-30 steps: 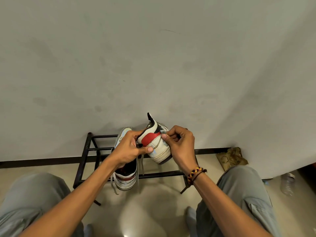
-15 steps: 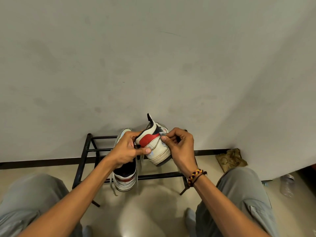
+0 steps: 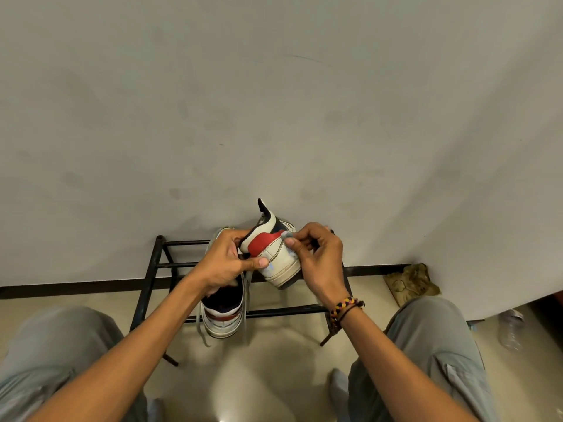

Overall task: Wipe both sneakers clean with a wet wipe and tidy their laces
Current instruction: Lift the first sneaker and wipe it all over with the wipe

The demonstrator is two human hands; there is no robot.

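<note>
Holding item one — raised sneaker (image 3: pixel 275 257), white with red heel patch, no legible branding — left hand (image 3: pixel 224 263) grips its collar above the black shoe rack (image 3: pixel 152 269). Right hand (image 3: pixel 320 260) pinches a grey wet wipe (image 3: pixel 287 236) against the heel, higher than a second ago. Second sneaker (image 3: pixel 224 318) rests on the rack, laces loose.

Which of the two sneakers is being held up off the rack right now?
The sneaker with the red heel patch, gripped by the left hand; the other sneaker rests on the rack.
</note>
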